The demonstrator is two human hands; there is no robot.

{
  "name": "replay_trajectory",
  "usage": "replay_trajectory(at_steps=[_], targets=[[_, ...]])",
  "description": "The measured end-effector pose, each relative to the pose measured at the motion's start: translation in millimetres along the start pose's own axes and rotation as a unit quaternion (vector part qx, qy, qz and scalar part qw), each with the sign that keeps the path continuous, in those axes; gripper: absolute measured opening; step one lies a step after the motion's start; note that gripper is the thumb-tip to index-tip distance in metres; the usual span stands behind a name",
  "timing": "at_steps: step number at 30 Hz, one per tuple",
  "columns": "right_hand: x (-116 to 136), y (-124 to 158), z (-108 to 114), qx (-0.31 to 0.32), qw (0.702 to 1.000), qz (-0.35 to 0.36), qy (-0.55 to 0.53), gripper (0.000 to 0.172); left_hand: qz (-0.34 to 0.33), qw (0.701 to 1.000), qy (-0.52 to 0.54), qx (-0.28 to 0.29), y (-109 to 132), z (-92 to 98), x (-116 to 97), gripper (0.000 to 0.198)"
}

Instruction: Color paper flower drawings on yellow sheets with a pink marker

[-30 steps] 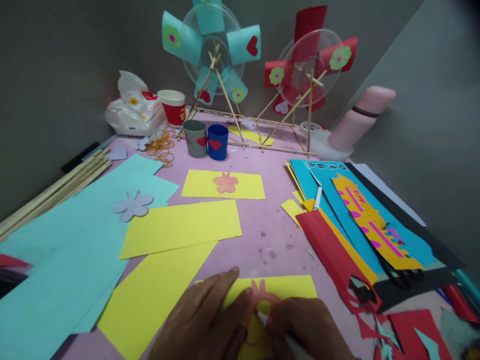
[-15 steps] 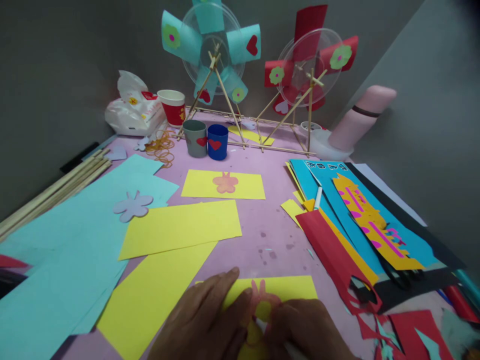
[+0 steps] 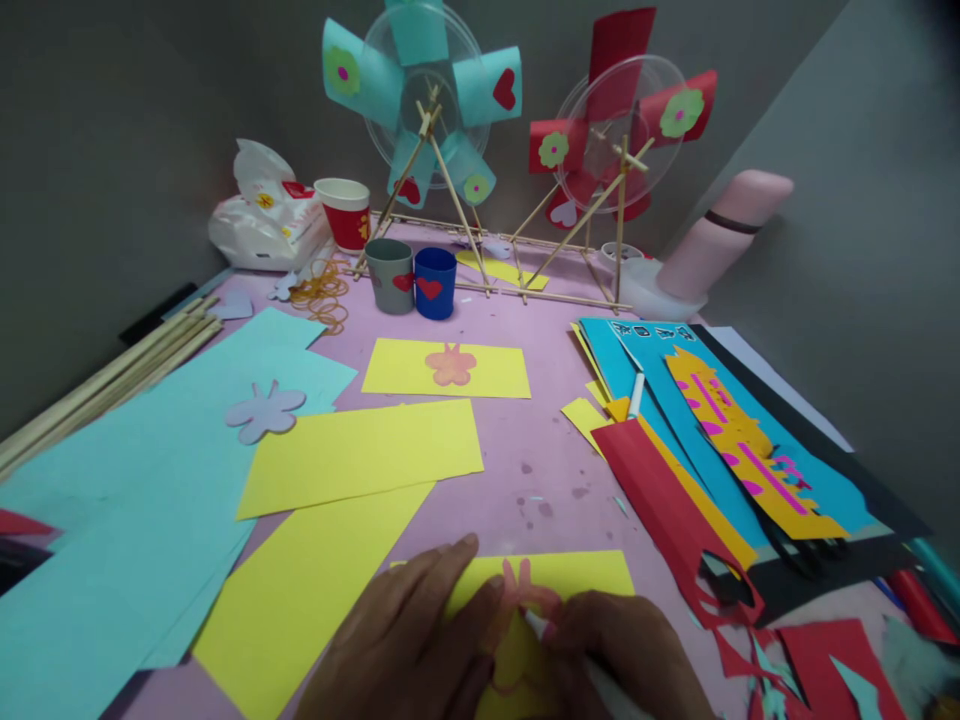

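left hand (image 3: 405,640), open flat, pins the flower stencil (image 3: 517,592) to the yellow sheet (image 3: 592,572) against slipping; right hand (image 3: 626,650) grips a pen (image 3: 537,626) at the stencil's edge.

A lane of bare pink surface (image 3: 540,480) lies open ahead of your left hand (image 3: 405,645) and right hand (image 3: 630,655), as far as the grey cup (image 3: 390,276) and blue cup (image 3: 435,284). On your left, yellow paper sheets (image 3: 360,455) and light-blue paper sheets (image 3: 135,500) lie flat. On the right, a layered stack of red, blue and black paper (image 3: 675,500) crowds the lane. A turquoise paper windmill (image 3: 427,90), a red paper windmill (image 3: 622,120) and a leaning pink bottle (image 3: 720,245) block the back. A bundle of long wooden sticks (image 3: 105,385) lines the far left.
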State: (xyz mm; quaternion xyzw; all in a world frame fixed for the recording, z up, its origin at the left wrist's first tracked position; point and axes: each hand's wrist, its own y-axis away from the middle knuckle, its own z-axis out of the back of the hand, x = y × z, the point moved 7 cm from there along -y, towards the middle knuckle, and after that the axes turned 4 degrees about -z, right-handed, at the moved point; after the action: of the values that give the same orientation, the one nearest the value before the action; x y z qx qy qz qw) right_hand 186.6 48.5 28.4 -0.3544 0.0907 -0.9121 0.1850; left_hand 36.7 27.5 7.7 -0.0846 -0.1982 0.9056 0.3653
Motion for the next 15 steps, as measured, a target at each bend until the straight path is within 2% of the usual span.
replay_trajectory(at_steps=[15], targets=[[3.7,-1.7,7.0,-0.031,0.999,-0.015,0.012,0.016,0.0,1.0,0.004,0.0,0.1,-1.0,0.6,0.036]])
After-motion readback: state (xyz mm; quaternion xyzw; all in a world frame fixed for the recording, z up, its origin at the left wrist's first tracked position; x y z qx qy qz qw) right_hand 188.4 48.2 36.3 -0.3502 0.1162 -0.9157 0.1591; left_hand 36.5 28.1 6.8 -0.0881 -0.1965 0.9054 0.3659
